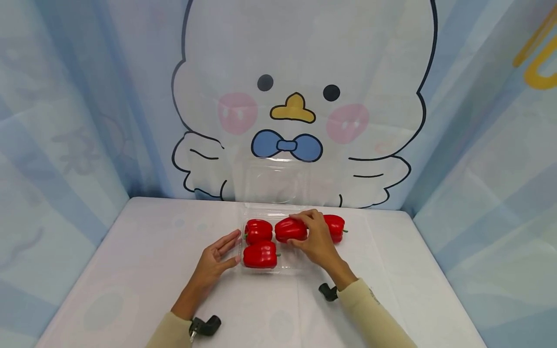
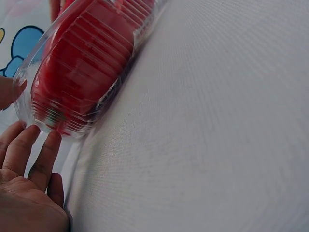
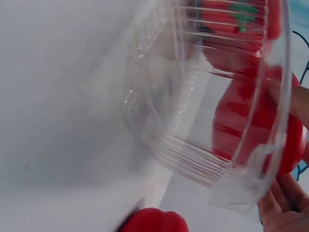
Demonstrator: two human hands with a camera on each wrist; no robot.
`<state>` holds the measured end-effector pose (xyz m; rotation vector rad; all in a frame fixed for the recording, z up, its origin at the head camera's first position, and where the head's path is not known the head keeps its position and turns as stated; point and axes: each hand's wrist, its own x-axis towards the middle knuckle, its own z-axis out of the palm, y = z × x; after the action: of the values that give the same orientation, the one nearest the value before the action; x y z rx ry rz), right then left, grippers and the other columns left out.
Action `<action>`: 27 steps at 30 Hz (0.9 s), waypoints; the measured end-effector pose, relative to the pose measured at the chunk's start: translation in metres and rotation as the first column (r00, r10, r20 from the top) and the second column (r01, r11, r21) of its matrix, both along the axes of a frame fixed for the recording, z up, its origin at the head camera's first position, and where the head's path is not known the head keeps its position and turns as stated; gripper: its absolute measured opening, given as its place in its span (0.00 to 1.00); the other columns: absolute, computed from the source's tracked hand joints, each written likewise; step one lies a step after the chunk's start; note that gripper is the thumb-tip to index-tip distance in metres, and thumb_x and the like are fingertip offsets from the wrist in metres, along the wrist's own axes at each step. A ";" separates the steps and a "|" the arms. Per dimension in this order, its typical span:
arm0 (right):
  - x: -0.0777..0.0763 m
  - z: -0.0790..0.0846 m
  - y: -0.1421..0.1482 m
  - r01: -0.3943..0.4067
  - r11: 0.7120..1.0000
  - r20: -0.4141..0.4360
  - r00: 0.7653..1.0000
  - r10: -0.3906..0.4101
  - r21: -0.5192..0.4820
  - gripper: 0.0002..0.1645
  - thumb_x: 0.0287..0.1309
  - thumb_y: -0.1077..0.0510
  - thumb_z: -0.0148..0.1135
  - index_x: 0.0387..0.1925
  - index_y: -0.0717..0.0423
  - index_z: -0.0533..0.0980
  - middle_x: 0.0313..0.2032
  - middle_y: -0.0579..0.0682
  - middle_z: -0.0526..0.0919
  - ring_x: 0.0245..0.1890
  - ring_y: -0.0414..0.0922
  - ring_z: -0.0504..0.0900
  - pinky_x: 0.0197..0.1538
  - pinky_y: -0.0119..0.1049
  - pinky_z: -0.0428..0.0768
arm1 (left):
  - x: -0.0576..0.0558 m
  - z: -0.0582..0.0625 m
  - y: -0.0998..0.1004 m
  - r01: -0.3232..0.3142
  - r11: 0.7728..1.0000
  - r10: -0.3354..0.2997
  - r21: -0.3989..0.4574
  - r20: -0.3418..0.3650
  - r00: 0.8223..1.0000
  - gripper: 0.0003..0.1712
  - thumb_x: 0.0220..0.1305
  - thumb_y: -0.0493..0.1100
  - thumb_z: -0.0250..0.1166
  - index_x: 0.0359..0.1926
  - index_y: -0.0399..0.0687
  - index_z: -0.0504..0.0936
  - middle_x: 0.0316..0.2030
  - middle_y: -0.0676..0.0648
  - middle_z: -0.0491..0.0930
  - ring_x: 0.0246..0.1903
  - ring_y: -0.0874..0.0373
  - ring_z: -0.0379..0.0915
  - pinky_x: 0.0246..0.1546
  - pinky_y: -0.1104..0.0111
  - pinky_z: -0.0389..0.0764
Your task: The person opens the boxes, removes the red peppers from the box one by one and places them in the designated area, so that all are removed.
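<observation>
A clear plastic clamshell box (image 1: 298, 266) stands on the table, its lid (image 1: 278, 181) raised at the back. Two red bell peppers lie in its left half, one pepper (image 1: 258, 231) behind the other (image 1: 260, 255). My right hand (image 1: 317, 241) grips a third bell pepper (image 1: 289, 230) between thumb and fingers, at the back of the box and right of those two. Fingers spread and fairly straight, my left hand (image 1: 213, 261) touches the box's left end; the left wrist view shows its fingertips (image 2: 55, 137) at the ribbed wall.
Another red bell pepper (image 1: 335, 228) lies on the table just right of the box, partly hidden by my right hand. A white cloth covers the table (image 1: 130, 270). Behind it hangs a printed curtain (image 1: 374, 63), with more curtain on both sides.
</observation>
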<state>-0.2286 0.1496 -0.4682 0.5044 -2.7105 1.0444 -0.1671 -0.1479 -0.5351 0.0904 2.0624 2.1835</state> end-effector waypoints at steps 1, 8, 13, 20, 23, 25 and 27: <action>0.001 0.002 0.001 0.001 1.000 -0.001 1.000 -0.001 -0.001 0.40 0.47 0.62 0.86 0.64 0.47 0.82 0.59 0.53 0.78 0.64 0.53 0.74 0.59 0.55 0.89 | 0.000 0.000 0.000 0.000 1.000 0.000 0.002 0.000 1.000 0.43 0.69 0.39 0.73 0.80 0.54 0.66 0.80 0.51 0.67 0.82 0.52 0.58 0.69 0.70 0.76; 0.005 0.011 0.008 0.024 1.000 -0.031 0.999 -0.024 -0.003 0.40 0.47 0.59 0.87 0.64 0.46 0.82 0.60 0.53 0.78 0.66 0.54 0.74 0.57 0.55 0.90 | 0.000 0.001 0.000 -0.004 1.000 0.004 0.000 0.008 1.000 0.43 0.69 0.39 0.73 0.80 0.54 0.66 0.80 0.51 0.67 0.82 0.53 0.58 0.71 0.67 0.74; 0.006 0.017 0.019 0.052 0.999 -0.050 0.997 -0.052 -0.016 0.40 0.47 0.59 0.87 0.64 0.46 0.82 0.61 0.53 0.78 0.67 0.55 0.73 0.57 0.55 0.90 | 0.001 0.002 0.001 -0.008 1.000 0.008 -0.001 0.013 1.000 0.43 0.69 0.38 0.73 0.80 0.54 0.66 0.79 0.51 0.68 0.82 0.53 0.58 0.71 0.66 0.73; 0.004 0.024 0.035 0.092 0.996 -0.098 0.991 -0.094 -0.018 0.40 0.47 0.60 0.87 0.64 0.49 0.82 0.62 0.56 0.77 0.67 0.59 0.75 0.58 0.58 0.89 | 0.001 0.001 -0.001 -0.003 1.000 0.003 0.005 -0.001 1.000 0.43 0.69 0.38 0.73 0.80 0.53 0.66 0.79 0.51 0.68 0.82 0.53 0.58 0.71 0.67 0.73; 0.003 0.026 0.042 0.104 0.994 -0.108 0.989 -0.106 -0.021 0.40 0.47 0.60 0.87 0.64 0.49 0.81 0.62 0.57 0.77 0.66 0.59 0.75 0.57 0.58 0.89 | 0.001 0.001 -0.001 -0.005 1.000 0.005 0.001 0.003 1.000 0.43 0.68 0.39 0.73 0.80 0.54 0.66 0.79 0.51 0.68 0.82 0.53 0.57 0.71 0.66 0.73; 0.003 0.027 0.047 0.114 0.993 -0.109 0.987 -0.116 -0.025 0.40 0.47 0.60 0.87 0.64 0.49 0.81 0.62 0.57 0.77 0.66 0.58 0.75 0.57 0.58 0.89 | 0.001 0.001 0.000 -0.006 1.000 0.006 -0.001 0.006 1.000 0.43 0.68 0.39 0.74 0.80 0.54 0.66 0.79 0.51 0.68 0.82 0.53 0.57 0.71 0.66 0.73; 0.003 0.029 0.053 0.124 0.992 -0.109 0.986 -0.127 -0.030 0.40 0.46 0.60 0.87 0.64 0.48 0.82 0.62 0.57 0.77 0.65 0.58 0.75 0.57 0.58 0.89 | 0.001 0.001 0.000 -0.006 1.000 0.006 -0.002 0.010 1.000 0.43 0.68 0.39 0.74 0.80 0.55 0.66 0.79 0.51 0.68 0.82 0.53 0.57 0.72 0.66 0.73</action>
<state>-0.2258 0.2022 -0.4392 0.3702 -2.5922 0.9838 -0.1657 -0.1481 -0.5341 0.0727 2.0627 2.1808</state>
